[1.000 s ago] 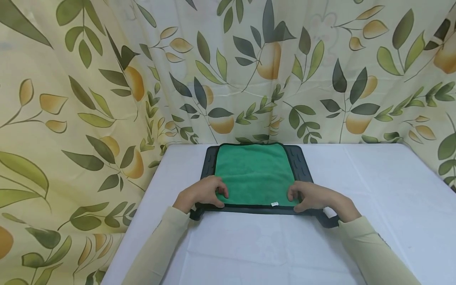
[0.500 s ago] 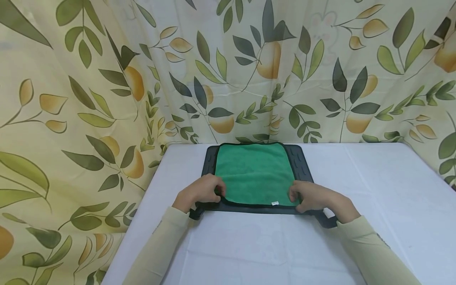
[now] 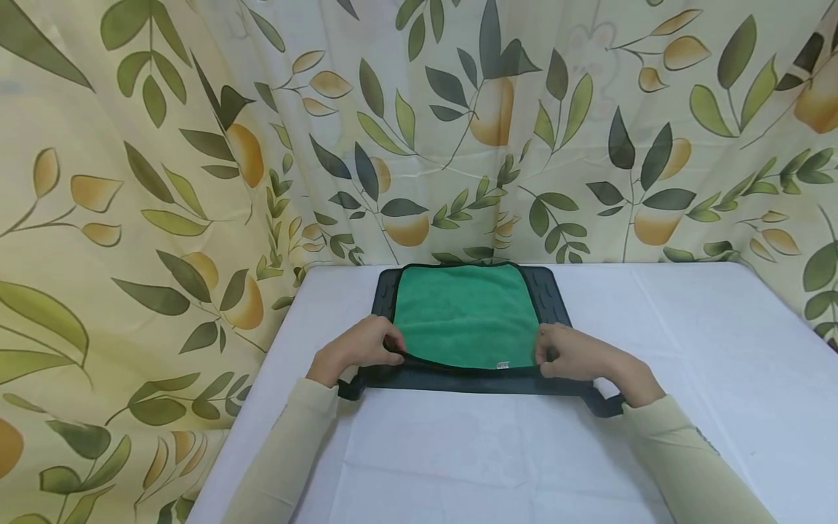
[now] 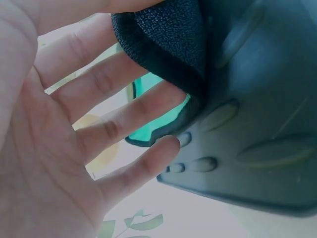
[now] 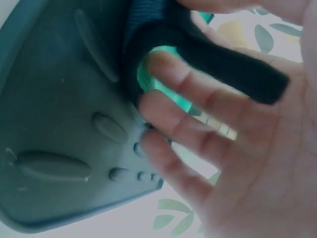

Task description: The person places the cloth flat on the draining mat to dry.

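Note:
A green cloth (image 3: 466, 313) with a black border and a small white tag lies over a dark board with raised oval bumps (image 3: 452, 380). At the cloth's near left corner my left hand (image 3: 358, 344) pinches the border between thumb and forefinger. My right hand (image 3: 581, 355) pinches the near right corner the same way. The near edge is lifted and sags between the hands. In the left wrist view the cloth's dark underside (image 4: 171, 37) shows above the bumpy board (image 4: 267, 119). The right wrist view has the black border (image 5: 233, 69) hanging from the pinch.
The board lies on a white-covered table (image 3: 471, 458), close to its far edge. Behind and to the left hangs a curtain (image 3: 419, 131) printed with leaves and fruit. Dark strap-like pieces (image 3: 605, 402) stick out by both wrists.
Both hands have taken hold of the near corners and raised them slightly. The cloth's near edge has come up and away, baring more of the board's front strip.

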A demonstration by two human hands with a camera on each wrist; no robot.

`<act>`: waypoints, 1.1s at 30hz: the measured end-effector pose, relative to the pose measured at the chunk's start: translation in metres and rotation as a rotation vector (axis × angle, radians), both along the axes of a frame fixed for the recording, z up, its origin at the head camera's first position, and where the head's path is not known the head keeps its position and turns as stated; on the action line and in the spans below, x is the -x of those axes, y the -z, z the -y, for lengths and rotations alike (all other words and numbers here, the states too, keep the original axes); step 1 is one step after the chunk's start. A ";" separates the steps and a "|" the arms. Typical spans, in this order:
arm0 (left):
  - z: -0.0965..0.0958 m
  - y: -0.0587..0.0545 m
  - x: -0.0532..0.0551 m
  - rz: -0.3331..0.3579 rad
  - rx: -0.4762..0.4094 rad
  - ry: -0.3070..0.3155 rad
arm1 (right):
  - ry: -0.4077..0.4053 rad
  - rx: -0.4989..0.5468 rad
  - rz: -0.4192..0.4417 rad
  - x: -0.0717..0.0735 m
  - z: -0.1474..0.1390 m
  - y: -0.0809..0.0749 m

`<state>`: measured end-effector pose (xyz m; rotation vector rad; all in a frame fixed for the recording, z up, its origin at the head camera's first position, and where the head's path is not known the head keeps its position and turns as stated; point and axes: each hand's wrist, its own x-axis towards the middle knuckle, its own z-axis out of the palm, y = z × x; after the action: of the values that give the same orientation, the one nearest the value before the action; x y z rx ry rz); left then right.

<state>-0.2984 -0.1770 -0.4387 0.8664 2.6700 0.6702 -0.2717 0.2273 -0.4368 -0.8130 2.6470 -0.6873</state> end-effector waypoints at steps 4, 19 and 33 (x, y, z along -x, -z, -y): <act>0.003 -0.005 -0.001 0.028 -0.041 -0.006 | -0.002 0.052 -0.016 0.005 -0.004 0.002; 0.008 -0.008 -0.002 0.092 -0.095 -0.009 | 0.038 0.102 0.109 0.007 -0.012 -0.002; 0.011 -0.001 0.000 0.157 -0.092 -0.004 | -0.036 0.107 0.189 0.003 -0.010 -0.005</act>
<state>-0.2981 -0.1882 -0.4372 0.7957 2.5195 0.8322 -0.2746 0.2372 -0.4320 -0.7807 2.4387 -0.8579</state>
